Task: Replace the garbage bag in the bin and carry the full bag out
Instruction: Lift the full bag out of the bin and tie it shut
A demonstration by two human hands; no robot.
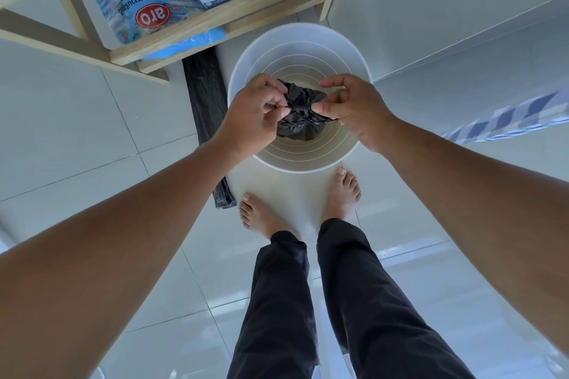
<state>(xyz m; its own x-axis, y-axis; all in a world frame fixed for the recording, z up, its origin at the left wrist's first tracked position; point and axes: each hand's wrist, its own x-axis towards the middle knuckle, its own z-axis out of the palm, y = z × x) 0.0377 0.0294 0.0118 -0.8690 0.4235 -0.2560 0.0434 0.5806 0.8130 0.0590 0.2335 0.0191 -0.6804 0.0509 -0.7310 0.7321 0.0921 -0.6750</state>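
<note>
Your left hand and right hand meet at the centre of the frame, over the open white bin. Between them sits the black garbage bag, bunched small inside the bin's mouth. Both hands are closed in a pinch on its gathered top, fingers curled, one on each side. The bag hangs down from your grip, its neck toward you. A folded black bag lies flat on the floor left of the bin, its long axis running from upper frame toward your feet.
</note>
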